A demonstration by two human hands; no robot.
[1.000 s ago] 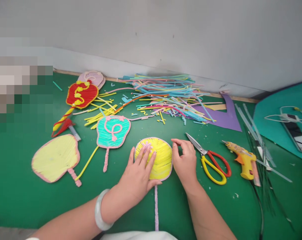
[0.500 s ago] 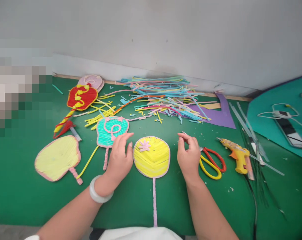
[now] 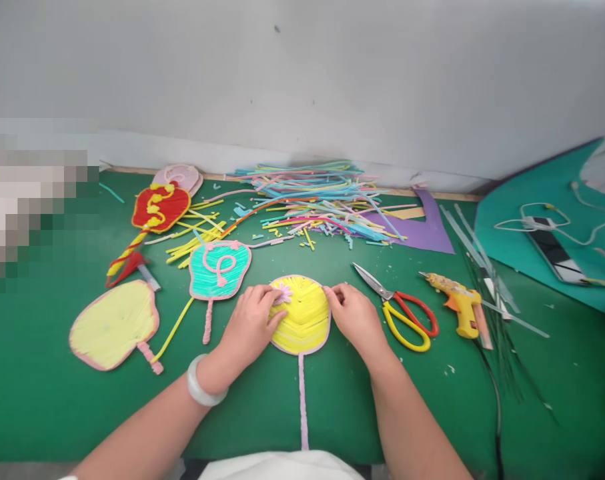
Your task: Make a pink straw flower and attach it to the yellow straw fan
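Observation:
A round yellow fan with a pink rim and a long pink handle lies flat on the green table. My left hand rests at its left edge, fingers over the rim beside a small pink flower, thumb apart from them on the yellow face. At the upper right edge, my right hand pinches the rim between thumb and fingers. Left of the fan lies a teal fan with a pink spiral.
Scissors and a yellow glue gun lie right, near clear sticks and a phone. Colourful strips are heaped behind. A pale yellow fan and a red fan lie left.
Both hands have moved inward onto the yellow fan's edges. My right hand has closed on the rim and moved away from the scissors, which now show whole. The view has shifted slightly.

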